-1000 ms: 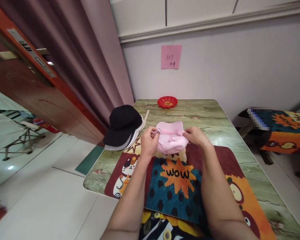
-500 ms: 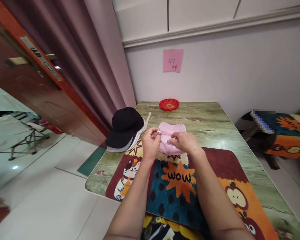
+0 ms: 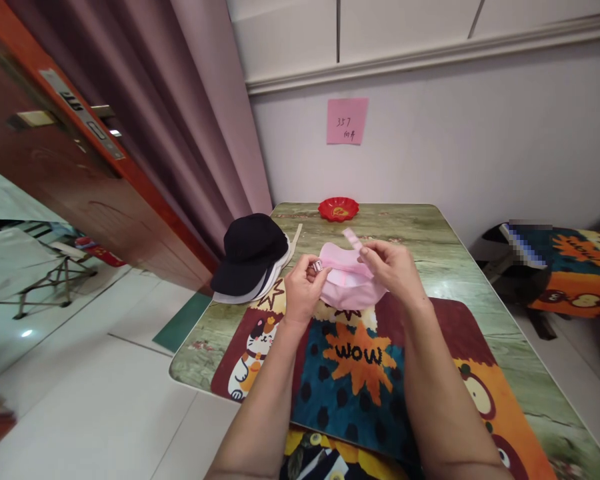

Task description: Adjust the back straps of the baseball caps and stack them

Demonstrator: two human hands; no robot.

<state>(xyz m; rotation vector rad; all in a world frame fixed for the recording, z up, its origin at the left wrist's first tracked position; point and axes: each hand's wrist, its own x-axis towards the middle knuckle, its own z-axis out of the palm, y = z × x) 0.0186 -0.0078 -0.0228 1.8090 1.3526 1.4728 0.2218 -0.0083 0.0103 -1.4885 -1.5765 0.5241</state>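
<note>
A pink cap (image 3: 353,295) lies on the patterned mat, its back opening towards me and its pale inside showing. My left hand (image 3: 304,287) is closed in a pinch at the cap's left side, on a small metal buckle (image 3: 317,266). On the right, my right hand (image 3: 393,270) pinches the cap's pink strap (image 3: 351,239), whose free end points up and to the left beyond the fingertips. Buckle and strap end are apart. Part of the cap's right side is hidden by my right hand.
Left of my hands, a black cap (image 3: 250,243) tops a stack of lighter caps at the table edge. A red scalloped dish (image 3: 339,209) stands at the back. The mat (image 3: 330,380) covers the near table (image 3: 410,227). A pink note (image 3: 347,121) is on the wall.
My right hand has moved up and right, and the strap end now sticks out from its fingers. The cap's opening has spread wider. My left hand stays at the buckle.
</note>
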